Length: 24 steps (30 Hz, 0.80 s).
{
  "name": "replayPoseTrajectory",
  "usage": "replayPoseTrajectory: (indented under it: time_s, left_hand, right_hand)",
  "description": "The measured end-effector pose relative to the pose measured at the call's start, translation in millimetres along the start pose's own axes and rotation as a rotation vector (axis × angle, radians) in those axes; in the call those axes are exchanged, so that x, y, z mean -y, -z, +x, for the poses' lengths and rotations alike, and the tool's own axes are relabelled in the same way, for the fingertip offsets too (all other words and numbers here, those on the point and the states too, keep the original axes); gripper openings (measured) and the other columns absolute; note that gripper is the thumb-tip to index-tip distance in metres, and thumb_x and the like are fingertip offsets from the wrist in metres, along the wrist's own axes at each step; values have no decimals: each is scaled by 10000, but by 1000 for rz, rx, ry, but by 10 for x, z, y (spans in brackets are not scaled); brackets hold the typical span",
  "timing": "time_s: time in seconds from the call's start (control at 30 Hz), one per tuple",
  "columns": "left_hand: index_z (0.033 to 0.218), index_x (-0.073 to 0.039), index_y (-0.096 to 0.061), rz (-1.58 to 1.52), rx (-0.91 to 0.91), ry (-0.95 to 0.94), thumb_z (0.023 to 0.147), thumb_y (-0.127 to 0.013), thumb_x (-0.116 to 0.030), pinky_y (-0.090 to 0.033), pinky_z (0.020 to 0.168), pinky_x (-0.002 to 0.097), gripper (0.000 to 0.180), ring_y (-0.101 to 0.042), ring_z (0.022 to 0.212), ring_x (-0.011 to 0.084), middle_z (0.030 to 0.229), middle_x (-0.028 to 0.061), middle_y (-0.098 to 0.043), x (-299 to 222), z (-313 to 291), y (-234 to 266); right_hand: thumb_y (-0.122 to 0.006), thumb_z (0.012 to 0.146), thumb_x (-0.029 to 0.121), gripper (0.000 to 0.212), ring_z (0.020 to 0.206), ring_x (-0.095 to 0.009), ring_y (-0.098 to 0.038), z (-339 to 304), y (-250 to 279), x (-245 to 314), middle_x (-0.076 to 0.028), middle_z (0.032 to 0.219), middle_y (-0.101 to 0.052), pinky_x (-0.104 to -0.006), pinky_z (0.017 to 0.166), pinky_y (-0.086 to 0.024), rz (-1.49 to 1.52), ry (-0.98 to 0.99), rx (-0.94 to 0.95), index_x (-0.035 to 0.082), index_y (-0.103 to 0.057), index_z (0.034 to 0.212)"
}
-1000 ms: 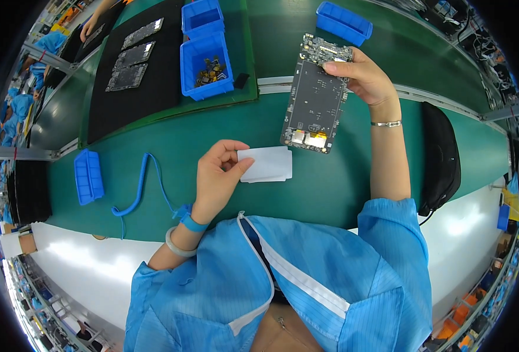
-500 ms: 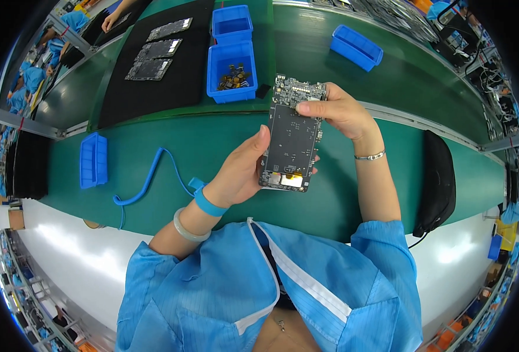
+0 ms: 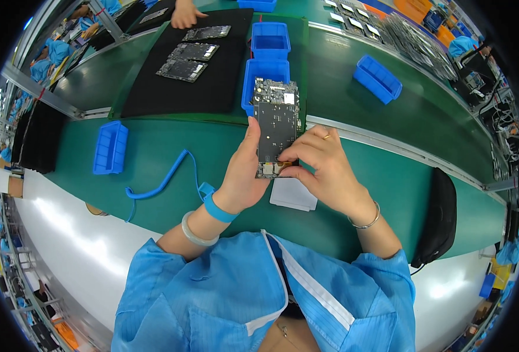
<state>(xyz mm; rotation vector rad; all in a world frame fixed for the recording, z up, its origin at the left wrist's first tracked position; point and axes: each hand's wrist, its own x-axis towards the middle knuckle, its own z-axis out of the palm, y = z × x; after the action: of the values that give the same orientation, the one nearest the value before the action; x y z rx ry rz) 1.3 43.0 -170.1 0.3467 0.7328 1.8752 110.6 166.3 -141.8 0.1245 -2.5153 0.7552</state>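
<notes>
A dark circuit board point(image 3: 276, 126) is held upright above the green bench point(image 3: 154, 146), gripped along its edge by the left hand point(image 3: 245, 173); the right hand point(image 3: 324, 170) is pinched at its lower end, where fitting appears unfinished; a white pad point(image 3: 295, 196) lies beneath

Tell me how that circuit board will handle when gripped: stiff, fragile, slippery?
The board probably stays stiff: it stands flat while the left hand holds only one edge. Likely light, since fingertips carry it. Probably fragile: small exposed parts cover its face, so the right hand pinching near the bottom edge suits it.
</notes>
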Motion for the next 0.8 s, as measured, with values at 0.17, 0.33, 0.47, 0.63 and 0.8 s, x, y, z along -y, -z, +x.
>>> replayPoseTrajectory:
  time_s: [0.17, 0.33, 0.47, 0.63, 0.8]
  left_hand:
    - [1304, -116, -431, -63, -16, 0, 986, -236, -522, -504, 849, 329, 551, -578, 1032, 170, 1161, 50, -566, 36, -10, -21]
    - [1297, -127, -434, -81, 33, 30, 976, -246, -545, -510, 780, 301, 560, -584, 962, 149, 1123, 37, -563, 56, 13, 13]
    - [1283, -121, -441, -36, -44, 35, 974, -235, -553, -506, 733, 288, 569, -583, 913, 135, 1087, 30, -567, 6, -37, -110]
    - [1252, -109, -460, 83, -35, -76, 968, -182, -574, -501, 768, 298, 612, -583, 952, 137, 1096, 38, -572, -264, -45, -113]
    - [1254, -112, -460, 78, -58, -162, 970, -187, -571, -492, 810, 311, 605, -574, 998, 146, 1098, 41, -571, -416, -67, -39]
  right_hand:
    - [-712, 700, 86, 107, 808, -211, -512, -17, -35, -41, -16, 764, -591, -336, 728, -348, -5, 6, -24, 79, -641, 780]
    - [-671, 700, 23, 97, 754, -214, -506, -5, -90, -13, -26, 730, -559, -340, 677, -350, -120, 75, -100, 75, -617, 762]
    - [-660, 680, 0, 116, 732, -220, -502, 40, -102, -25, -32, 721, -547, -342, 652, -350, -119, 73, -106, 67, -603, 755]
    - [-643, 667, -22, 126, 721, -234, -498, 296, -184, 5, -48, 717, -546, -341, 640, -353, -91, 157, -222, 58, -595, 752]
    - [-641, 617, -40, 164, 717, -237, -496, 535, -315, 5, -51, 707, -553, -339, 670, -358, -78, 221, -255, 51, -586, 741]
